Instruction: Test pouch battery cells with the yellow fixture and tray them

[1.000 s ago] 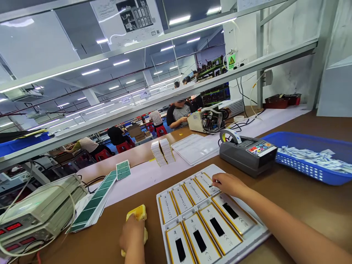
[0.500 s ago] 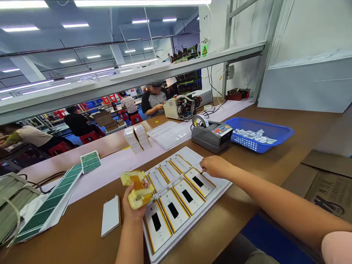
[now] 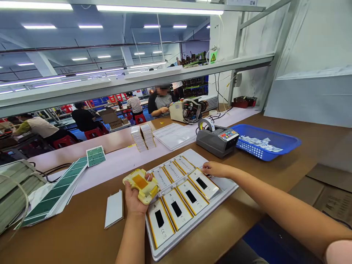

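Note:
My left hand (image 3: pixel 136 200) is wrapped round a pale yellow plastic fixture (image 3: pixel 148 191) with an orange patch on its face, held just off the left side of the tray. My right hand (image 3: pixel 217 169) pinches the upper right edge of a flat white battery pack (image 3: pixel 210 189), whose top end looks slightly raised. A black strip crosses this pack. Beside it in the white plastic tray (image 3: pixel 192 224) lie other battery packs (image 3: pixel 183 217) with yellow edges, set in two rows; the front ones carry black strips. The tips of my right fingers are partly hidden.
A grey tape dispenser (image 3: pixel 214 143) and a blue basket (image 3: pixel 264 156) of white pieces stand behind the tray. At left lie white flat packs (image 3: pixel 114 209) and green sheets (image 3: pixel 63 189). Stacked packs (image 3: pixel 143 137) stand farther back. Another person (image 3: pixel 162 101) sits across the bench.
The yellow fixture has turned in my left hand, showing more of its flat face. The battery pack's top end has risen at my right fingers. The view has tilted slightly upward.

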The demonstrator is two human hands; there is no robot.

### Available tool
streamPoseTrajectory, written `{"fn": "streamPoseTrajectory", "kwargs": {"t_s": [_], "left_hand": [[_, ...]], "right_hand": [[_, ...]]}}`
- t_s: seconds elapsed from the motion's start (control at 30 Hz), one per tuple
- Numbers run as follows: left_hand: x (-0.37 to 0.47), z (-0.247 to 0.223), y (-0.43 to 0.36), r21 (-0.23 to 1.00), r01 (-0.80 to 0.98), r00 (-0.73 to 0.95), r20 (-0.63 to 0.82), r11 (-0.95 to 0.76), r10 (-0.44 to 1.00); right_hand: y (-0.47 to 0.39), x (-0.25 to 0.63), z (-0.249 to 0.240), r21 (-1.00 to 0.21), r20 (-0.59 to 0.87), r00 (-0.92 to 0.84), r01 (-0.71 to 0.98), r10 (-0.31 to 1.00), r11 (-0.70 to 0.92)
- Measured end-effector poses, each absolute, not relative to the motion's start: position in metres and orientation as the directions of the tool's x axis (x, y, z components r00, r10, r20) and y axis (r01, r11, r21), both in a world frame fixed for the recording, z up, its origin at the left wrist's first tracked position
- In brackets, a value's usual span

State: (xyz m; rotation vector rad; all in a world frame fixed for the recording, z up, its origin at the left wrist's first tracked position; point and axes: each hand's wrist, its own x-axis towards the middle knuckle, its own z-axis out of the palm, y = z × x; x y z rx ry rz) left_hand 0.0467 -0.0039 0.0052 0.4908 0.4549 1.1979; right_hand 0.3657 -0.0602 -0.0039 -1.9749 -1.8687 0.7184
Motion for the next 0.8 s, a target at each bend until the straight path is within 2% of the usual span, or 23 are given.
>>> {"fn": "streamPoseTrajectory", "kwargs": {"t_s": [0.1,0.2,0.27,0.33,0.43,0.5,0.6,0.7,0.8], "left_hand": [[0.046,0.004,-0.005,0.568,-0.768,0.313,-0.073,0.298,0.947],[0.042,0.000,-0.007,0.549,-0.773,0.341,-0.061,0.317,0.938],[0.039,-0.002,-0.007,0.534,-0.780,0.351,-0.061,0.328,0.934],[0.038,-0.004,-0.008,0.514,-0.789,0.359,-0.060,0.337,0.931],[0.038,-0.006,-0.008,0.489,-0.797,0.386,-0.039,0.354,0.922],[0.040,-0.008,-0.008,0.490,-0.787,0.416,-0.029,0.376,0.909],[0.044,-0.009,-0.010,0.524,-0.753,0.451,-0.031,0.399,0.892],[0.043,-0.009,-0.010,0.553,-0.756,0.405,-0.025,0.350,0.914],[0.039,-0.009,-0.008,0.566,-0.766,0.362,-0.010,0.304,0.932]], "right_hand": [[-0.064,0.358,-0.003,-0.661,-0.213,0.025,0.733,0.977,-0.163],[-0.065,0.357,-0.002,-0.671,-0.426,-0.039,0.683,0.904,-0.287],[-0.064,0.359,0.003,-0.691,-0.469,-0.099,0.661,0.878,-0.295],[-0.058,0.356,0.014,-0.761,-0.405,-0.160,0.604,0.900,-0.235],[-0.044,0.329,0.039,-0.879,-0.227,-0.244,0.468,0.943,-0.090],[-0.030,0.296,0.053,-0.910,-0.129,-0.274,0.415,0.953,-0.004],[-0.007,0.237,0.063,-0.861,-0.044,-0.235,0.502,0.971,0.082],[0.009,0.193,0.065,-0.794,-0.023,-0.213,0.598,0.977,0.111],[0.010,0.182,0.065,-0.718,-0.024,-0.264,0.676,0.964,0.167]]}}
